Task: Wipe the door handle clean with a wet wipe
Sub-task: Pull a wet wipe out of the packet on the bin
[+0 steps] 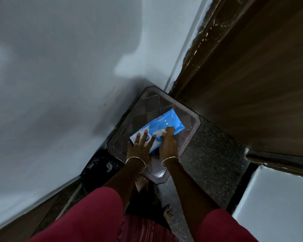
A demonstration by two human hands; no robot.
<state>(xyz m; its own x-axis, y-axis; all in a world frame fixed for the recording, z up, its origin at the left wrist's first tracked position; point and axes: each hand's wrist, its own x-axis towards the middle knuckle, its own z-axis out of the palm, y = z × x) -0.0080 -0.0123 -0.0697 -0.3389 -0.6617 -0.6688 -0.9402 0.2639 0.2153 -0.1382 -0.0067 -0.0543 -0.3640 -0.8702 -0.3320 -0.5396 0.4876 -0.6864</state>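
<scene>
A pale grey-blue painted wall (pixel 59 84) fills the left of the view and a dark brown wooden door (pixel 252 84) the right; the door handle itself is nowhere in view (it must sit higher than this downward look reaches). Below lies a dark speckled stone floor (pixel 213 154), and in the corner between wall and door stands a low dark brown plastic stool (pixel 147 105) with a diamond-patterned top. A black bin (pixel 98 168) sits beside it against the wall.

On the stool lies a flat blue-and-white soft pack of wet wipes (pixel 170 119). The left hand (pixel 138 147) presses down on the pack's near end, fingers straight and spread wide — it steadies the pack and grips nothing. The right hand (pixel 168 144) is at the pack's middle opening, its fingers curled and seemingly pinching a small white wet wipe (pixel 160 132) that shows there, barely out of the pack.

The step in hand looks like drawing a wipe out, so the cleaning has not begun. The next move calls for a steady upward pull while the left hand keeps the pack flat — then a turn towards the door to find the handle.
</scene>
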